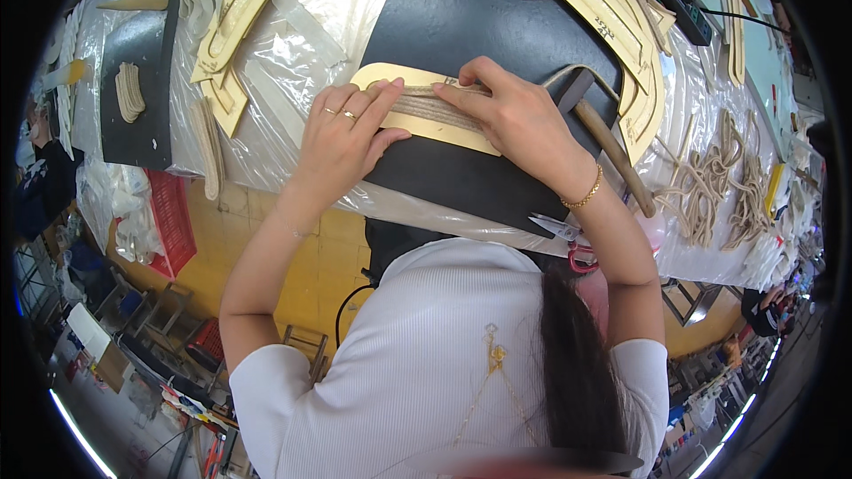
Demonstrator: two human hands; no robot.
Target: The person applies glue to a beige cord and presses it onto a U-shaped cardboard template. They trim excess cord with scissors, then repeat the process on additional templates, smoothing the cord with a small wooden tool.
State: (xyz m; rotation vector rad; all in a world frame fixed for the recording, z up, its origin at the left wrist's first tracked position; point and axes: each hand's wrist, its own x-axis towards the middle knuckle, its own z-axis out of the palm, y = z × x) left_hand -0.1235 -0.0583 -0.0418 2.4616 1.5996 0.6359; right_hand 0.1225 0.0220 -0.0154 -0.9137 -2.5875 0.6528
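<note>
At frame centre, the left hand (344, 129) and right hand (515, 115) press flat, fingers spread, on braided beige cord (432, 106) lying along a curved golden template (426, 124). Both rest on a smooth black mat (461, 27), with a wooden-handled hammer (612, 155) just right.

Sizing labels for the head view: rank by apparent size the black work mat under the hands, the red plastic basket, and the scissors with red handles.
1. Black work mat, largest.
2. Red plastic basket, partly hidden.
3. Scissors with red handles, smallest, partly behind the right arm.
</note>
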